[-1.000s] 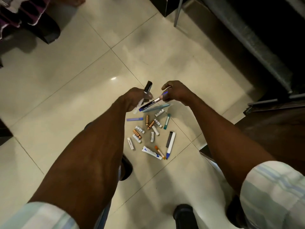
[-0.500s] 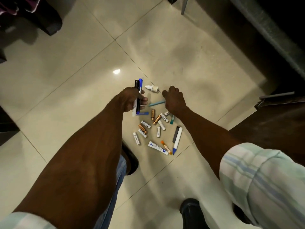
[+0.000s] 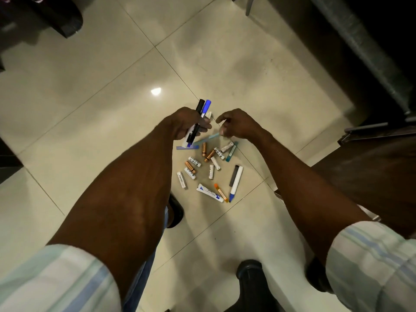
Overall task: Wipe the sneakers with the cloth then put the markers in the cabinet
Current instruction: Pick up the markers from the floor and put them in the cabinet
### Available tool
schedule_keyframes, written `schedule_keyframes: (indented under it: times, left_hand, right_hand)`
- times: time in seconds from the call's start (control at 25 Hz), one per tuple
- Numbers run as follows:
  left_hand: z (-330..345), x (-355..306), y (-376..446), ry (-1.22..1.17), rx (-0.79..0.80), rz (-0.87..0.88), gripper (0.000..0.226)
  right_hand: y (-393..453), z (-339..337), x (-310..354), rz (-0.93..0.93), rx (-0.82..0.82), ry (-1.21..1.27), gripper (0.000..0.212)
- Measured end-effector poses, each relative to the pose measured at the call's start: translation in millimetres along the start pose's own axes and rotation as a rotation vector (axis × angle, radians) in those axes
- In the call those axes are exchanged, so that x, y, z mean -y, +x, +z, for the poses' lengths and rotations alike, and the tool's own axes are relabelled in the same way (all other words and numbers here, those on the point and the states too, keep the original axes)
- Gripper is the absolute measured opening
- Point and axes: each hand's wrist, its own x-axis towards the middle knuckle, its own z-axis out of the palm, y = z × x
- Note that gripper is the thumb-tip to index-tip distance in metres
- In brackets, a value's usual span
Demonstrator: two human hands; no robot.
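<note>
L hand (image 3: 188, 123) – fingers curled round a bundle of markers (image 3: 201, 118), black and blue caps up, approx. upright above the floor (image 3: 90, 91). R hand (image 3: 238, 124) – fingertips pinch one end of a thin pale-blue pen (image 3: 206, 139); its other end slants down toward the L hand.

Rest of the markers etc. lie scattered on the floor tile between the forearms: short white and orange sticks, a white tube (image 3: 209, 192), a white marker w/ blue cap (image 3: 236, 183) toward the tile's near seam.

Handling, est.: light, stiff, smooth plastic barrels – round, so they roll and slip in a bunch. Grip mid-barrel, all parallel; short sticks need a fingertip pinch. Cabinet not identifiable in view.
</note>
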Motion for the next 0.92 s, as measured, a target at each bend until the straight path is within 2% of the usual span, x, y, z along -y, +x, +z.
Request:
schedule_keyframes:
  times: [0.08,0.16,0.28,0.32,0.36,0.4,0.44,0.52,0.6,0.68,0.84,0.92]
  left_hand:
    - [7,2,-5,0.102,0.180,-0.083,0.014]
    - [17,6,-8,0.069,0.325,-0.161,0.010]
    - [25,9,-11,-0.001,0.284,-0.220,0.016]
    - [25,10,-12,0.012,0.239,-0.218,0.017]
    - [24,11,-11,0.029,0.204,-0.216,0.017]
    - [23,11,-11,0.034,0.185,-0.219,0.016]
    - [22,11,-12,0.037,0.180,-0.219,0.016]
    - [21,11,-12,0.059,0.162,-0.208,0.018]
    - [23,13,-14,0.088,0.118,-0.191,0.018]
    - [26,16,-15,0.090,0.091,-0.192,0.017]
    - [40,29,-22,0.035,0.041,-0.240,0.016]
    - [55,34,-33,0.009,-0.043,-0.199,0.014]
  right_hand:
    - [-14,-6,9,0.066,-0.021,0.320,0.038]
    - [-22,-8,10,0.112,-0.054,0.452,0.040]
    - [-31,2,-11,0.224,-0.161,0.645,0.029]
    - [-35,11,-23,0.287,-0.262,0.578,0.020]
    - [-41,24,-40,0.375,-0.354,0.403,0.013]
    - [-49,38,-57,0.472,-0.407,0.242,0.019]
    - [-59,54,-72,0.572,-0.407,0.179,0.033]
    - [-76,84,-92,0.701,-0.304,0.179,0.054]
    - [-85,106,-104,0.678,-0.243,0.076,0.056]
    - [-89,115,-110,0.617,-0.282,0.033,0.049]
    - [-95,103,-103,0.567,-0.330,0.094,0.035]
    - [-105,89,-89,0.540,-0.349,0.210,0.041]
